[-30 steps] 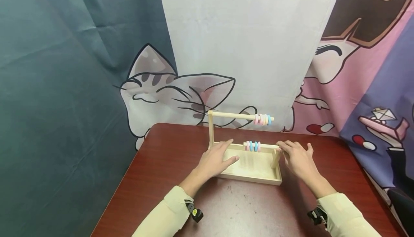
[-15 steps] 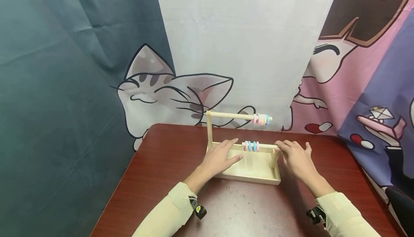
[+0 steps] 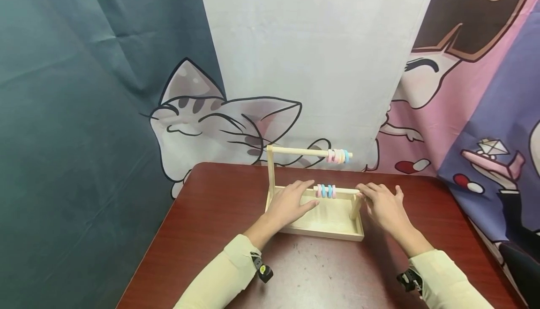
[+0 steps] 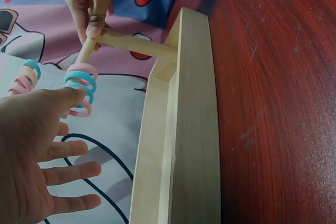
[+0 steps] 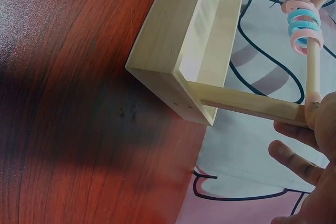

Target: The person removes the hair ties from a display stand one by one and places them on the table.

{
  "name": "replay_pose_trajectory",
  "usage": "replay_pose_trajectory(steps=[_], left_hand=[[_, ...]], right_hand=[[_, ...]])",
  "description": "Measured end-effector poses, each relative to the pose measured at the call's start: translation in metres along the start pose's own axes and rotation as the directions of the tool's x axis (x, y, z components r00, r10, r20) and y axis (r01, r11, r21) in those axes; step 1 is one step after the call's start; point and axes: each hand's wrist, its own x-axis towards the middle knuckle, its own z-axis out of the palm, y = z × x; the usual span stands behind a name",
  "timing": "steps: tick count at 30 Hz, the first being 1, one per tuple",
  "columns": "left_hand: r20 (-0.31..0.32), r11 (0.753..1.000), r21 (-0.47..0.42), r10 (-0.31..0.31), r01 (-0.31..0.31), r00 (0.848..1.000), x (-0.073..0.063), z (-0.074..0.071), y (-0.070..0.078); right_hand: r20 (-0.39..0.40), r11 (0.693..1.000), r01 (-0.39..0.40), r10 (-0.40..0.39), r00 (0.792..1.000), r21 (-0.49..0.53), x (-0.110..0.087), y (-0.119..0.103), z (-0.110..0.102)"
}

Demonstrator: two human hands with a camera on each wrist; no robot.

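A pale wooden stand has a shallow tray point(image 3: 322, 235) as its base, a tall post point(image 3: 271, 168) at left and a short post point(image 3: 355, 209) at right. Several pink and blue rings like hair ties point(image 3: 326, 191) hang near the free end of the lower rod point(image 3: 347, 191). My right hand point(image 3: 386, 206) grips the corner where that rod meets the short post. My left hand point(image 3: 291, 203) is over the tray's left part, fingers extended toward the rod's free end. In the left wrist view its thumb point(image 4: 68, 97) overlaps the rings.
More pink, cream and blue rings point(image 3: 339, 156) sit near the free end of the upper rod point(image 3: 299, 150). The stand rests on a reddish-brown table point(image 3: 219, 206). Close behind hangs a curtain point(image 3: 312, 65) with cartoon prints.
My left hand has moved slightly right, closer to the lower rod's free end and its rings. My right hand keeps its grip at the corner. The head view has shifted a little.
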Motion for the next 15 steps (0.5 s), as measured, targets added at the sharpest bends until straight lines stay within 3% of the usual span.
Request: replay_pose_trajectory(steps=[15], left_hand=[[-0.076,0.999,0.022,0.04,-0.038,0.996,0.0093,0.0066,0.0064]], right_hand=[[0.019,1.0,-0.006,0.006,1.0,-0.002,0.0001,-0.0022,-0.0026]])
